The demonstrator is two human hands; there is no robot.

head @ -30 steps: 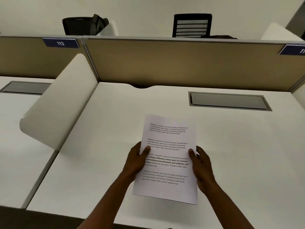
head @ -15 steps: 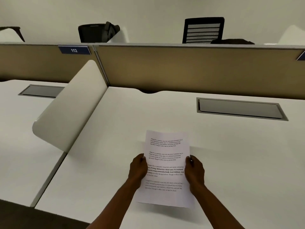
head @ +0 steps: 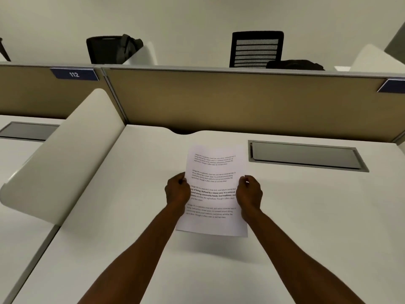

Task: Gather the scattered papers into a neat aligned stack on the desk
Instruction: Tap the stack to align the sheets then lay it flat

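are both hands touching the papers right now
Touching. The head view shows the left hand and right hand each gripping a side edge of the papers.

Office, numbered partition (head: 219, 99), desk (head: 306, 216), chair (head: 256, 49)

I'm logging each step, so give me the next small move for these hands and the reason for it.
Probably lower the papers flat onto the desk and let go. Left hand and right hand grip the side edges, the edges look aligned, and the bottom edge seems lifted, casting a shadow on the desk.
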